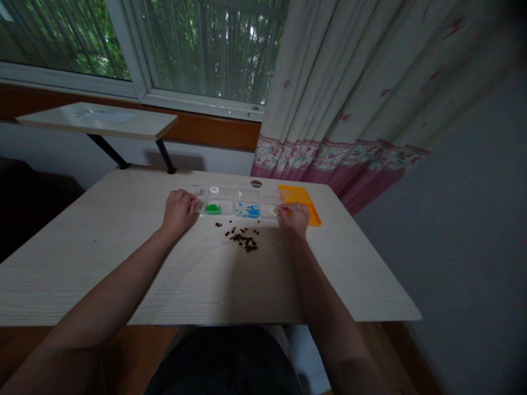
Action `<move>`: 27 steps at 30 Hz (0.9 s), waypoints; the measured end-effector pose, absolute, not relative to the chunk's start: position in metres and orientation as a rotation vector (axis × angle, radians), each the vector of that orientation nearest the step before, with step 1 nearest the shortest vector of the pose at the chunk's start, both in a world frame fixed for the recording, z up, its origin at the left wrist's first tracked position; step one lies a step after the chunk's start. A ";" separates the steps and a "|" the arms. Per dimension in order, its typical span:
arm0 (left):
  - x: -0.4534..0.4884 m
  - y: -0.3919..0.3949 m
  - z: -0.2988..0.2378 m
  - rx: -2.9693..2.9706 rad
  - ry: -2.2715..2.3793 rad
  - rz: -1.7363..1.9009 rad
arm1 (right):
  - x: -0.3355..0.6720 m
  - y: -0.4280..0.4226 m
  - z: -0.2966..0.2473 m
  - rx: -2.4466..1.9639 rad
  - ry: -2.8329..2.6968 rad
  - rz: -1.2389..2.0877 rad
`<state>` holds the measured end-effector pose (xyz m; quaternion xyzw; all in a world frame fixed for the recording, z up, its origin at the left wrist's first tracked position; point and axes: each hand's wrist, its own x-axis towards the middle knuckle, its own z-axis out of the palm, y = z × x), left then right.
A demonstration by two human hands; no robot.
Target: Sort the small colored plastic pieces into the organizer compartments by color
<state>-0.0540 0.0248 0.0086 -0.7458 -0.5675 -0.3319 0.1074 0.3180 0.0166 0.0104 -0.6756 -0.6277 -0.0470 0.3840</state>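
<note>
A clear plastic compartment box (234, 195) lies at the far middle of the pale wooden table (123, 263). One compartment holds green beads (213, 208), another blue beads (249, 210). My left hand (179, 211) rests closed against the box's left end. My right hand (293, 218) is closed in a pinch at the box's right end, with something small and pale at its fingertips that I cannot make out. A loose pile of dark beads (242, 239) lies on the table between my hands, just in front of the box.
An orange tray (302, 200) lies right of the box, partly under my right hand. A small dark round object (256, 183) sits behind the box. A raised shelf (99, 120) stands at the back left under the window. A curtain (370, 99) hangs at the right.
</note>
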 end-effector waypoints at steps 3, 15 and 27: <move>-0.060 0.029 0.004 -2.192 -1.691 -0.977 | 0.322 0.017 0.007 -1.757 -1.578 -0.120; -0.065 0.036 -0.001 -2.204 -1.699 -0.984 | 0.323 0.020 0.000 -1.745 -1.549 -0.147; -0.062 0.033 0.001 -2.190 -1.685 -0.953 | 0.321 0.020 0.000 -1.738 -1.604 -0.124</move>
